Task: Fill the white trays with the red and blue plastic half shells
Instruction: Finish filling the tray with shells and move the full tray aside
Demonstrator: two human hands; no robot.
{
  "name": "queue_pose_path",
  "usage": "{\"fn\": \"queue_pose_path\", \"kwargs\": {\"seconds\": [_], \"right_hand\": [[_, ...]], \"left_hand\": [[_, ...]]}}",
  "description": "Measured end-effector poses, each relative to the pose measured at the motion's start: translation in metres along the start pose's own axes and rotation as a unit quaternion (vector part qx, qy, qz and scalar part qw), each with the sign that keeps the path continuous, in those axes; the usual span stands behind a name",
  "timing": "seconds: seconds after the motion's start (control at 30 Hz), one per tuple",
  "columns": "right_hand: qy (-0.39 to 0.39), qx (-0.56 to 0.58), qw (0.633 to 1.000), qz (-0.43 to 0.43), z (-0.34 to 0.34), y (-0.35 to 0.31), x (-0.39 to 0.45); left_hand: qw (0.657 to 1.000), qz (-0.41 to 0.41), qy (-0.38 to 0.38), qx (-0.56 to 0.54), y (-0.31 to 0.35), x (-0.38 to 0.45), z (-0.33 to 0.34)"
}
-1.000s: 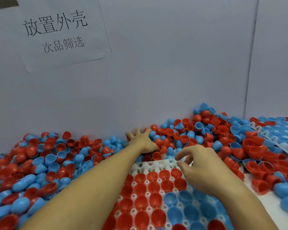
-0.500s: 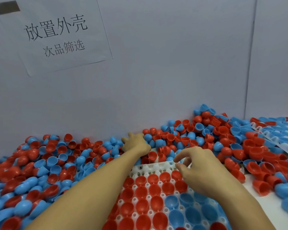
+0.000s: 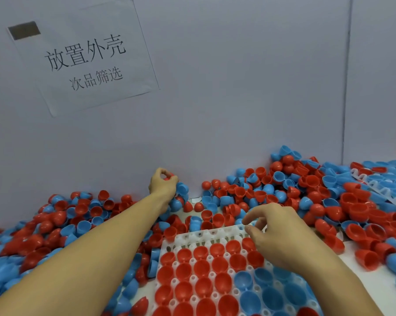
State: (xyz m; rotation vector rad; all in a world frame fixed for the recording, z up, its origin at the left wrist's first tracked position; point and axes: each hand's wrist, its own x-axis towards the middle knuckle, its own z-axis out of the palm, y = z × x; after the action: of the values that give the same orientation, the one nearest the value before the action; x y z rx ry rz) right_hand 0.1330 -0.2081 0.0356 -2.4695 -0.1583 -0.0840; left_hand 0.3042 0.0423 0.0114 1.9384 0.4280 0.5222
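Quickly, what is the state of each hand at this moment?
Left hand: pinching a red half shell above the pile.
Right hand: holding nothing, fingers loosely curled over the white tray.

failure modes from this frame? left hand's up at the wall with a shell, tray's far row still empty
1. The left hand pinches a red half shell only at the fingertips, far from the white tray; it could slip on the way back.
2. The loose pile crowds the tray's far edge, so shells may tumble into its empty far row.
3. The right hand hides some cups; a gap could go unnoticed.
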Motion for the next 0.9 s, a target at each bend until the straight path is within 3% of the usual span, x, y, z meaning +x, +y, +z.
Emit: {"fn": "queue_pose_path", "kwargs": {"seconds": [0.07,0.17,0.23,0.3,0.37,0.67,0.9], "right_hand": [[-0.001,-0.001,1.000,-0.001,0.000,-0.001,-0.001],[-0.004,-0.002,1.000,0.000,0.001,-0.003,-0.001],[-0.004,-0.004,1.000,-0.001,0.002,-0.002,0.000],[-0.005,-0.006,1.000,0.000,0.002,-0.002,0.000],[-0.008,-0.007,1.000,0.001,0.002,-0.001,0.000],[-0.009,-0.007,1.000,0.001,0.003,0.000,0.001],[-0.006,0.000,1.000,-0.005,0.003,0.001,0.002]], "left_hand": [[0.999,0.014,-0.002,0.036,-0.002,0.003,-0.006],[0.978,0.108,-0.046,0.171,-0.006,0.008,-0.010],[0.921,0.127,-0.137,0.343,-0.014,0.008,-0.008],[0.837,0.090,-0.222,0.492,-0.021,0.002,-0.003],[0.802,0.060,-0.244,0.542,-0.024,-0.006,0.006],[0.846,0.146,-0.183,0.480,-0.022,-0.018,0.005],[0.916,0.155,-0.122,0.349,-0.015,-0.003,-0.013]]}}
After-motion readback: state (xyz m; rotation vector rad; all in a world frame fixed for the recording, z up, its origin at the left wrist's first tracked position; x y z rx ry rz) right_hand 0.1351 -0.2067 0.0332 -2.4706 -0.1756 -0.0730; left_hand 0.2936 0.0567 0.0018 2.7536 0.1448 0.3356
